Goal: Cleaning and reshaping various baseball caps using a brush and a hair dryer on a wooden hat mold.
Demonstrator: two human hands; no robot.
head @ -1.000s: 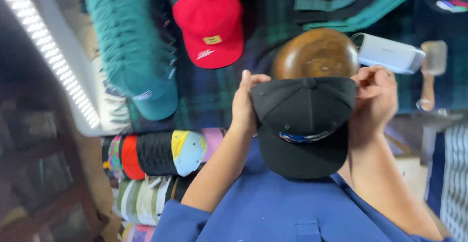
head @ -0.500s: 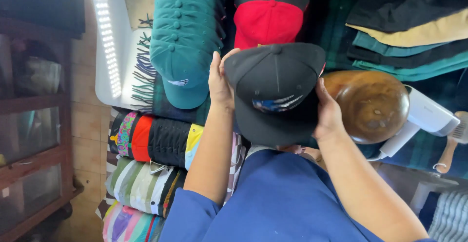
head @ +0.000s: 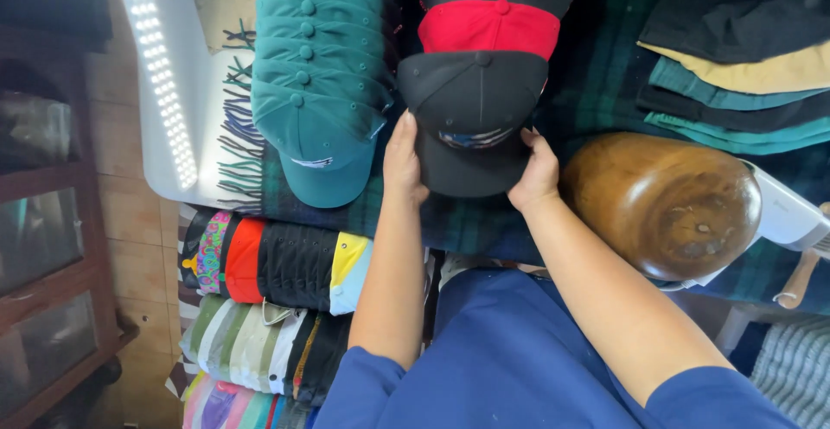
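Both my hands hold a black cap by its brim, on top of a stack of red and black caps. My left hand grips the brim's left side. My right hand grips the right side. The cap lies flat on a dark plaid cloth, crown pointing away from me. Left of it sits a row of stacked teal caps. My sleeves and shirt are blue.
A brown wooden head form stands right of my right hand, a white device behind it. Folded caps in black, tan and teal lie at top right. Colourful stacked caps hang below the table edge; an LED strip glows at left.
The black cap has moved off the wooden head form, leftward and away from me, down onto the red and black stack. Both hands kept hold of it.
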